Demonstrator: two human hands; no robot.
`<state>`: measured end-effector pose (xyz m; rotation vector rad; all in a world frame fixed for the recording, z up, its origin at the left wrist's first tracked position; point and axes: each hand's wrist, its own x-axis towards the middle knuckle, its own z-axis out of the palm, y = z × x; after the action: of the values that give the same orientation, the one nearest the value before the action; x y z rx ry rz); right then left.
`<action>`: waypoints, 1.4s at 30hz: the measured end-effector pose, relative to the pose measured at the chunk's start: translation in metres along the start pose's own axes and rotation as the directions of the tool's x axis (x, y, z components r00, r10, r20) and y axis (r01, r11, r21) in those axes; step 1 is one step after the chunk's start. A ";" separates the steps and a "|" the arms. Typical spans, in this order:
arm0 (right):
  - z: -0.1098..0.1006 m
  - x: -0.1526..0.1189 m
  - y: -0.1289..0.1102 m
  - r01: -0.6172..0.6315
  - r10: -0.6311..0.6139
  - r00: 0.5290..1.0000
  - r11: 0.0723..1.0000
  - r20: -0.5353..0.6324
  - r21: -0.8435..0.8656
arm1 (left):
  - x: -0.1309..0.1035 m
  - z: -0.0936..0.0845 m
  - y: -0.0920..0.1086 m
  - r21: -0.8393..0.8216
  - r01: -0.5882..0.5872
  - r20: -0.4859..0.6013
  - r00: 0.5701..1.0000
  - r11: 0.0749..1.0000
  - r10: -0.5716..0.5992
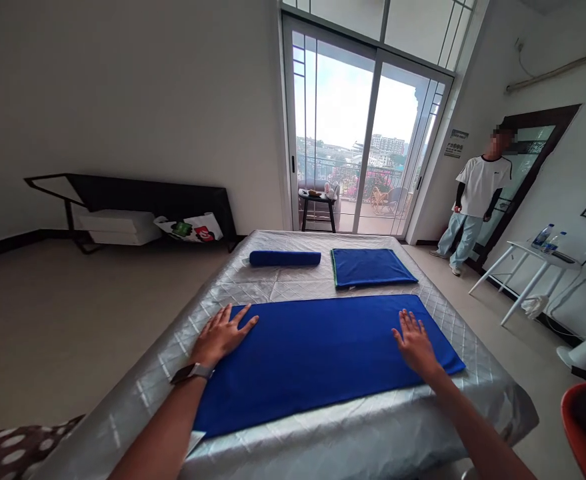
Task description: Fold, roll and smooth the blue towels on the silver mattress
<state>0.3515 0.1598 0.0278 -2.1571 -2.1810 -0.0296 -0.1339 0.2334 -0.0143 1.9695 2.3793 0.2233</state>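
A long blue cloth point(313, 353) lies flat across the near part of a table with a silver quilted cover point(267, 290). My left hand point(224, 333), with a watch on its wrist, rests with spread fingers on the cloth's left edge. Near the right end, my right hand point(413, 341) lies on the cloth, fingers stretched out. Neither hand grips anything. Farther back is a rolled blue cloth point(285, 258) on the left. To its right sits a folded blue cloth point(373, 268) with a green edge showing. A white tag point(195, 441) sticks out at the long cloth's near left corner.
A person point(480, 193) stands by a door at the right. A white side table point(543, 252) holds water bottles. At the left wall stands a black bench point(147, 197) with white boxes under it. A red chair point(580, 420) is at the near right; glass sliding doors point(367, 133) are behind.
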 end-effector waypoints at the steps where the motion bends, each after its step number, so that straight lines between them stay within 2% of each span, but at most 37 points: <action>1: 0.002 -0.003 -0.025 0.097 -0.098 0.995 0.994 0.028 0.043 | 0.000 -0.001 0.000 0.001 0.005 0.005 1.000 1.000 -0.005; 3: 0.009 -0.009 -0.068 0.264 -0.273 0.960 0.956 0.066 0.127 | -0.001 -0.002 0.001 0.002 0.009 0.010 1.000 1.000 -0.009; 5: 0.017 -0.014 -0.098 0.361 -0.383 0.919 0.913 0.090 0.190 | -0.003 -0.003 0.002 0.005 0.002 0.010 1.000 1.000 -0.002; 8: 0.025 -0.018 -0.109 0.394 -0.430 0.894 0.888 0.125 0.236 | -0.004 -0.003 0.002 0.008 -0.010 0.002 1.000 1.000 0.010; 11: 0.025 -0.019 -0.079 0.335 -0.372 0.916 0.916 0.151 0.222 | -0.003 -0.002 0.000 -0.008 -0.015 -0.018 1.000 1.000 0.015; 13: 0.024 -0.020 -0.042 0.247 -0.274 0.950 0.953 0.150 0.177 | -0.002 -0.002 -0.001 -0.018 -0.010 -0.016 1.000 1.000 0.010; 16: 0.021 -0.021 0.025 0.041 -0.053 0.989 0.996 0.139 0.083 | -0.001 -0.001 -0.002 -0.021 -0.002 -0.002 1.000 1.000 0.002; 19: 0.022 -0.022 0.081 -0.147 0.144 0.983 0.989 0.112 0.018 | 0.000 0.002 -0.002 -0.026 -0.013 -0.007 1.000 1.000 0.013; 21: 0.023 -0.023 0.101 -0.199 0.197 0.975 0.980 0.102 0.007 | 0.002 0.003 -0.003 -0.033 -0.025 -0.025 0.999 0.999 0.024; 23: 0.024 -0.024 0.107 -0.214 0.212 0.972 0.977 0.106 0.004 | 0.005 0.003 -0.006 -0.042 -0.043 -0.086 0.996 0.998 0.039; 25: 0.023 -0.024 0.105 -0.221 0.220 0.969 0.975 0.109 0.002 | 0.006 0.001 -0.011 -0.040 -0.069 -0.165 0.984 0.997 0.061; 27: 0.023 -0.024 0.101 -0.227 0.226 0.968 0.974 0.114 -0.001 | -0.001 -0.002 -0.016 -0.018 -0.110 -0.195 0.975 0.994 0.104; 29: 0.022 -0.024 0.100 -0.230 0.229 0.967 0.973 0.115 -0.007 | -0.019 -0.001 -0.022 0.008 -0.174 -0.157 0.972 0.985 0.173; 32: 0.023 -0.023 0.102 -0.225 0.225 0.968 0.974 0.116 -0.013 | -0.064 0.009 -0.029 0.016 -0.270 -0.078 0.960 0.963 0.270; 36: 0.029 -0.021 0.108 -0.218 0.218 0.971 0.976 0.102 -0.017 | -0.121 0.023 -0.038 0.021 -0.292 -0.031 0.956 0.956 0.293; 38: 0.032 -0.019 0.110 -0.219 0.220 0.971 0.976 0.096 -0.021 | -0.133 0.023 -0.043 0.022 -0.282 -0.019 0.959 0.959 0.282; 42: 0.035 -0.017 0.113 -0.205 0.205 0.976 0.979 0.078 -0.009 | -0.133 0.017 -0.048 0.005 -0.251 0.022 0.968 0.968 0.251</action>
<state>0.4633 0.1464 -0.0127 -2.4106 -1.9831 0.0674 -0.1535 0.0957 -0.0451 2.2627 2.1157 0.2013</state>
